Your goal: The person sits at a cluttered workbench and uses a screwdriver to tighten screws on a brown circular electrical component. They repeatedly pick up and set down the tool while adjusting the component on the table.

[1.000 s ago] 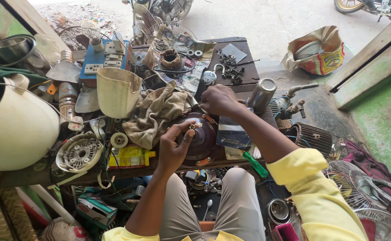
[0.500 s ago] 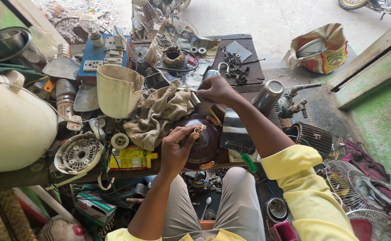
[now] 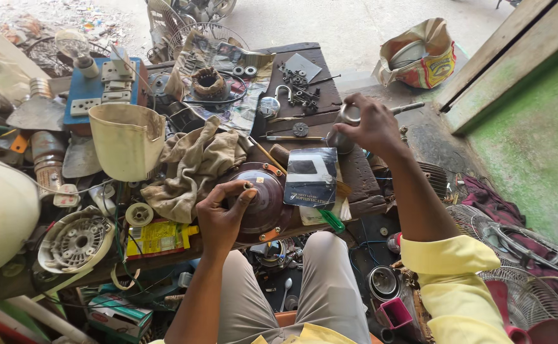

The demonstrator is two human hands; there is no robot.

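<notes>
Centrally, a round dark-brown motor cover (image 3: 263,197) lies on the cluttered wooden tabletop (image 3: 361,181), just beside a crumpled beige rag (image 3: 193,162). It appears partly dismantled — loose screws and small parts (image 3: 298,86) lie scattered well beyond it, and nothing looks reassembled yet. The left hand (image 3: 223,213) rests on the cover, fingers pinched narrow on a small piece at its face. The right hand (image 3: 371,124) is closed around a silvery metal cylinder (image 3: 344,124) — raised near the tabletop's right edge.
</notes>
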